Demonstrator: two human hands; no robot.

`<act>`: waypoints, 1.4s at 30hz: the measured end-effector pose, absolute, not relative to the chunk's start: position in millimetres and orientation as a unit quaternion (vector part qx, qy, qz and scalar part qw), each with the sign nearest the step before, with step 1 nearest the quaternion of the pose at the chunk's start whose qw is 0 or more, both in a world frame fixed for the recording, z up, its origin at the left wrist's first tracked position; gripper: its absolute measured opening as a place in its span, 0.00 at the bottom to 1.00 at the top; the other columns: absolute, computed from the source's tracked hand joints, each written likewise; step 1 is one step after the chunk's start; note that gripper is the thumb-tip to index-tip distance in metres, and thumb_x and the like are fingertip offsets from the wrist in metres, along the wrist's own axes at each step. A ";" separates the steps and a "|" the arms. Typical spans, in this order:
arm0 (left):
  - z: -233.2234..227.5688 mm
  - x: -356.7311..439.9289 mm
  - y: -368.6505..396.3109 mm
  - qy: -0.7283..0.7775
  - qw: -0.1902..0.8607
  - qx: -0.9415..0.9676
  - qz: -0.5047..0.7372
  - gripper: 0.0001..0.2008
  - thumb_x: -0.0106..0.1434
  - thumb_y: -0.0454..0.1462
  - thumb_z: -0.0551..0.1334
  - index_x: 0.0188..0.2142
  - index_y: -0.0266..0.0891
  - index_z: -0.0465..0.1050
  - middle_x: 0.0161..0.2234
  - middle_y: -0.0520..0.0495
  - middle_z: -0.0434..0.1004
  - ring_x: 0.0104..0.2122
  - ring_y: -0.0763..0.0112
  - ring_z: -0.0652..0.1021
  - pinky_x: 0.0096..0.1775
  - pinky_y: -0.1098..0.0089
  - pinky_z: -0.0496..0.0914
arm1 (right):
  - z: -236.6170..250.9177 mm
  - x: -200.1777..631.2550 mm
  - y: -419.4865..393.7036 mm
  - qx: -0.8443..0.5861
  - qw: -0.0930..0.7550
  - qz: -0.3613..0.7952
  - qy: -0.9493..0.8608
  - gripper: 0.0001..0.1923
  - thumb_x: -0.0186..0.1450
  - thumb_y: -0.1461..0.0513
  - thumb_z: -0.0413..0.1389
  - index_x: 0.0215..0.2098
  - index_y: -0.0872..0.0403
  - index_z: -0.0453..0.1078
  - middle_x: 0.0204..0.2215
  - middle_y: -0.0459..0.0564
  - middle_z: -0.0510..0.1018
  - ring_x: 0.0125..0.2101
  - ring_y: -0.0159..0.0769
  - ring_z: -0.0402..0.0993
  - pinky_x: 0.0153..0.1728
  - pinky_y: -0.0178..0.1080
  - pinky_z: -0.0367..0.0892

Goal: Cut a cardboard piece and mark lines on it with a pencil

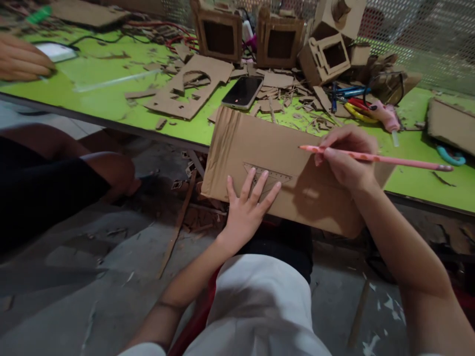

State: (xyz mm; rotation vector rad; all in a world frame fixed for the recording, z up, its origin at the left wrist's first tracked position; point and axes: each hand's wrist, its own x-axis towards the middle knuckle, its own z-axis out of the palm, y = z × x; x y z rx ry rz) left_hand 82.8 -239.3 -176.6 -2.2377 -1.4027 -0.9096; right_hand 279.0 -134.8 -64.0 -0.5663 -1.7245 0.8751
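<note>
At the near edge of the green table (pixel 111 99), a sheet of corrugated cardboard (pixel 334 198) leans from the tabletop down toward the person's lap, its upper edge resting just in front of a dark phone (pixel 243 91). The left hand (pixel 247 207) lies flat with fingers spread, pressing a clear triangular ruler (pixel 272 174) against the sheet. The right hand (pixel 345 153) is closed around a pink pencil (pixel 378 158), whose tip points left and sits just above the ruler's right end, close to the cardboard; whether it touches cannot be told. The step in hand looks like marking a line along the ruler's top edge. The next stroke would call for the ruler to be kept from slipping and the pencil to run tight against its edge, since the sheet has little support beneath it. The cardboard is plain brown, rectangular, with faint fluting ridges near its left end and no visible cuts. Beyond it, cardboard scraps (pixel 185 89) and small cardboard boxes (pixel 218 32) crowd the far side, and another person's hand (pixel 22 59) rests at the left corner.
</note>
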 end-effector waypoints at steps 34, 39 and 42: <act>-173.3 84.6 -239.3 -0.499 0.174 -0.789 -0.314 0.25 0.65 0.34 0.58 0.62 0.45 0.60 0.62 0.38 0.63 0.68 0.59 0.41 0.62 0.39 0.34 | -56.5 274.7 -147.5 -0.166 0.300 0.079 -0.936 0.04 0.62 0.62 0.55 0.29 0.51 0.68 0.19 0.43 0.72 0.19 0.29 0.65 0.22 0.34 0.60; -174.0 85.1 -240.0 -0.502 0.157 -0.789 -0.317 0.27 0.65 0.34 0.58 0.63 0.46 0.58 0.64 0.38 0.59 0.68 0.56 0.44 0.61 0.36 0.36 | -57.7 274.7 -148.4 -0.153 0.302 0.060 -0.939 0.05 0.63 0.62 0.54 0.28 0.52 0.68 0.18 0.43 0.71 0.18 0.28 0.63 0.22 0.33 0.59; -173.6 85.8 -240.1 -0.506 0.158 -0.788 -0.312 0.26 0.66 0.33 0.57 0.63 0.46 0.58 0.64 0.38 0.60 0.68 0.56 0.44 0.61 0.35 0.36 | -60.3 272.2 -148.1 -0.143 0.300 0.040 -0.942 0.05 0.63 0.63 0.54 0.29 0.53 0.68 0.19 0.44 0.72 0.19 0.28 0.65 0.23 0.32 0.59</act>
